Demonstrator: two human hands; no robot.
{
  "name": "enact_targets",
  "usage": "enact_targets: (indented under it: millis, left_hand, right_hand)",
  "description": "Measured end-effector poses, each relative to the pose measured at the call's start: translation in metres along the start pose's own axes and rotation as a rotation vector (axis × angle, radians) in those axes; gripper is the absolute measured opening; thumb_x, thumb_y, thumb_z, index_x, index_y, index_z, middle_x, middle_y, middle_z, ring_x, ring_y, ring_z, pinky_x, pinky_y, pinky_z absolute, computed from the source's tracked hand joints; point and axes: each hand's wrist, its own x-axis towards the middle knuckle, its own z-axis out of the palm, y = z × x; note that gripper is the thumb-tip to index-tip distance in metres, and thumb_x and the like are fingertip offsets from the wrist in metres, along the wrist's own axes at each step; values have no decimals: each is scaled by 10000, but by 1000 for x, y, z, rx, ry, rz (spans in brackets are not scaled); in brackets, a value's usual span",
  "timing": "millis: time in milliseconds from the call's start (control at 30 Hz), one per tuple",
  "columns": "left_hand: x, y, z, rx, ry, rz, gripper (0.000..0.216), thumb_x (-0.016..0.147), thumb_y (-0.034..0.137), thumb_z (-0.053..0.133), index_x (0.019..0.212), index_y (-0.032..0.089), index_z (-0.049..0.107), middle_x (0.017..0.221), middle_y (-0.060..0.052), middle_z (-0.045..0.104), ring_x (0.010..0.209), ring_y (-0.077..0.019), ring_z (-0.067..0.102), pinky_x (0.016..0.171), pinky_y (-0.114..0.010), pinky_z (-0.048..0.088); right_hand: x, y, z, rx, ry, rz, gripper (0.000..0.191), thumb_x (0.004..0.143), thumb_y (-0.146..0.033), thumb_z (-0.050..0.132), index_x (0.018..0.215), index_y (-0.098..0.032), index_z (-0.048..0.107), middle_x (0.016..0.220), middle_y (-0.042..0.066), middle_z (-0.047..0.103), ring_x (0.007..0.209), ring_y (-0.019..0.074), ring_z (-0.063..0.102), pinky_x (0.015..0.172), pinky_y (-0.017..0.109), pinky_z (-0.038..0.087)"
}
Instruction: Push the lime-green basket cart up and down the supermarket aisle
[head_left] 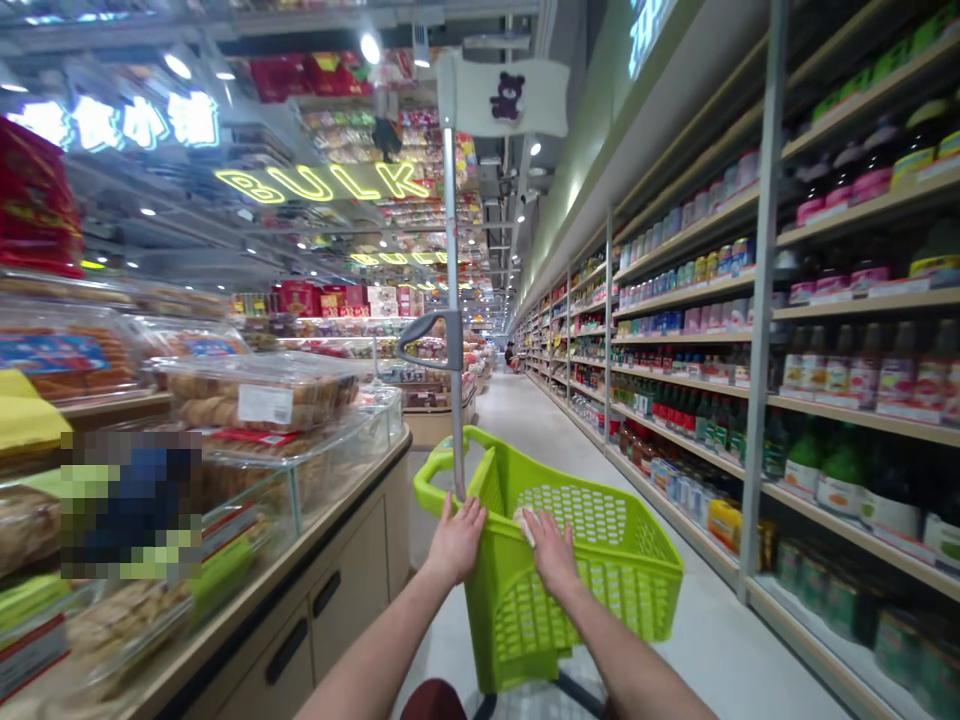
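Note:
A lime-green plastic shopping cart (600,560) stands in the aisle just ahead of me. My left hand (455,540) grips its near rim on the left, fingers curled over the edge beside a grey pole (453,300) that rises from the cart and carries a white flag with a bear (510,97). My right hand (550,548) rests on the same rim a little to the right, closed over a small pale thing I cannot make out. The basket looks empty.
A counter (300,590) with clear bins of packaged baked goods (262,390) runs along the left. Tall shelves (757,300) of bottles and jars line the right. The pale floor aisle (525,410) stretches ahead, with a person far off at its end.

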Motion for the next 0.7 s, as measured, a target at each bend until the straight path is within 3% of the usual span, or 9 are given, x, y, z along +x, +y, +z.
enact_targets:
  millis: [133,233,333,400,467,567,633,700]
  left_hand:
    - [-2,5,3,-28,29,-20,591,719,165,376,1307,113,345,1409,-121,290,1314,-226,226,1078,-543,45]
    - [-9,-5,5,-75,113,-11,607,700,156,394,1306,145,348,1390,-92,340,1303,-197,252,1095,-500,77]
    - [-18,-25,3,-95,271,-178,624,709,153,383,1328,169,302,1414,-67,298,1311,-173,230,1106,-440,111]
    - [-20,-39,0,-90,289,-353,656,714,187,394,1351,150,241,1444,-79,216,1325,-201,188,1090,-474,143]
    - [-19,-48,-3,-80,230,-417,709,706,230,424,1366,134,183,1460,-89,153,1338,-231,140,1071,-529,145]
    - [-15,-51,-6,-69,133,-351,751,694,272,460,1371,136,163,1463,-95,134,1346,-247,88,1061,-565,98]
    - [-14,-48,-7,-70,78,-316,739,688,286,470,1362,139,204,1457,-100,156,1347,-257,76,1055,-580,75]
    - [-16,-45,-7,-63,50,-294,708,682,264,465,1346,143,252,1451,-97,182,1348,-254,66,1050,-591,53]
  right_hand:
    - [4,3,-7,-25,-37,92,491,863,-161,238,1315,-314,356,1379,59,334,1296,216,255,1047,513,84]
    - [7,-5,-7,-19,-56,113,515,836,-133,244,1320,-270,358,1352,73,374,1260,211,324,1035,519,145]
    - [11,-19,-12,46,-42,82,524,791,-126,302,1301,-199,397,1279,109,458,1149,221,457,979,467,305]
    - [20,-37,-25,151,54,7,513,779,-134,325,1281,-158,424,1234,121,499,1090,207,505,931,383,384]
    - [35,-65,-49,259,257,-110,521,774,-130,329,1288,-134,411,1265,118,470,1138,191,465,954,341,371]
    - [64,-113,-101,262,582,-379,564,768,-126,346,1331,-157,341,1371,90,340,1284,188,271,1044,397,244]
    - [83,-140,-135,150,683,-531,548,789,-122,344,1332,-192,336,1412,58,265,1331,188,146,1071,452,138]
    - [99,-154,-158,-1,686,-660,528,806,-96,336,1321,-208,356,1420,46,251,1343,190,92,1076,477,72]
